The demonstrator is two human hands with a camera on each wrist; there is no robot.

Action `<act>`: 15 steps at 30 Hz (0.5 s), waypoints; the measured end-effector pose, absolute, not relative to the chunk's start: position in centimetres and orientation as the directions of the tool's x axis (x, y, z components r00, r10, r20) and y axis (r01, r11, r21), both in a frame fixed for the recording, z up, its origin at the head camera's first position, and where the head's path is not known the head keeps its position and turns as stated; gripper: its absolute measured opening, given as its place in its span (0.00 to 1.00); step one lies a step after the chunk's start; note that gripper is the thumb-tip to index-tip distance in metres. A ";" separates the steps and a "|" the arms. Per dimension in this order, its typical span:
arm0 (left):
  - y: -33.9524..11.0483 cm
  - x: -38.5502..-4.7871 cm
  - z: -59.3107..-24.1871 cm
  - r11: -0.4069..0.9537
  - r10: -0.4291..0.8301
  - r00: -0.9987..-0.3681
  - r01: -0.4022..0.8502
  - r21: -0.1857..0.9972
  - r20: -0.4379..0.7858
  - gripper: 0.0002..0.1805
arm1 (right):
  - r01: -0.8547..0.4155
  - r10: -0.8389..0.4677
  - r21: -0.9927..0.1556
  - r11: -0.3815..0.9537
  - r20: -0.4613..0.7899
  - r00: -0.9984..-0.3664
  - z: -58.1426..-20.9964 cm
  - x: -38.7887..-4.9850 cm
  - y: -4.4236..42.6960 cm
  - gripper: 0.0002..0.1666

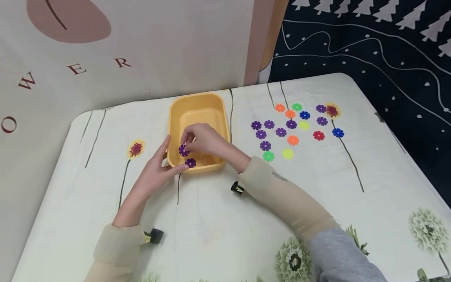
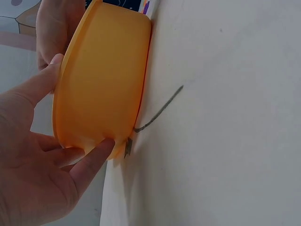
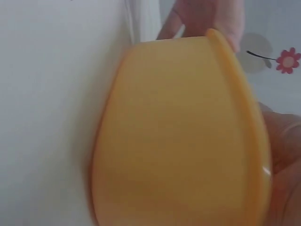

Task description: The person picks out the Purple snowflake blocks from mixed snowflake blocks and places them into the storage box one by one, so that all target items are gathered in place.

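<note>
A yellow plastic basin (image 1: 218, 113) stands near the back of the table. My left hand (image 1: 153, 172) holds its near left corner, thumb along the rim and fingers against the outer wall, as the left wrist view shows. Inside the basin, my right hand (image 1: 204, 139) pinches a purple snowflake disc (image 1: 183, 150) between thumb and fingertips. A second purple disc (image 1: 190, 163) lies just in front, by the near wall. In the right wrist view the basin wall (image 3: 174, 132) hides most of the right hand.
Right of the basin, loose snowflake discs lie spread out: several purple ones (image 1: 280, 132), orange (image 1: 293, 140), green (image 1: 268, 156), yellow (image 1: 287, 154), blue (image 1: 338, 132) and one red disc (image 1: 318, 135). A patterned white cloth (image 1: 211, 227) covers the table. A wall hanging (image 1: 183, 43) rises behind.
</note>
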State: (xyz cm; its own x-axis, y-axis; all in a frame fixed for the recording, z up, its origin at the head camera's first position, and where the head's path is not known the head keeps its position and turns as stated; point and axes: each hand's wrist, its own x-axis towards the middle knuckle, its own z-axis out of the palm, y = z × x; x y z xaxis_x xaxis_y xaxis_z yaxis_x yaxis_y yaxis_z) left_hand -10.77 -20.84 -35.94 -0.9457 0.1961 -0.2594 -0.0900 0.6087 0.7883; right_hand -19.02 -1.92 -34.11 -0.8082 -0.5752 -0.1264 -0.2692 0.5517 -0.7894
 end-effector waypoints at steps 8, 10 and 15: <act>-20.8 -10.6 -36.3 0.596 0.188 -0.948 -0.097 0.797 -0.257 0.58 | -0.253 -0.469 -0.626 0.738 -0.206 -0.859 -36.0 -19.3 -3.5 0.03; -20.8 -10.6 -36.2 0.600 0.185 -0.950 -0.093 0.795 -0.251 0.58 | -0.262 -0.457 -0.593 0.761 -0.203 -0.866 -36.3 -19.3 -3.6 0.03; -20.9 -10.8 -36.3 0.606 0.187 -0.953 -0.080 0.792 -0.239 0.59 | -0.265 -0.448 -0.575 0.774 -0.201 -0.871 -36.4 -19.2 -3.9 0.05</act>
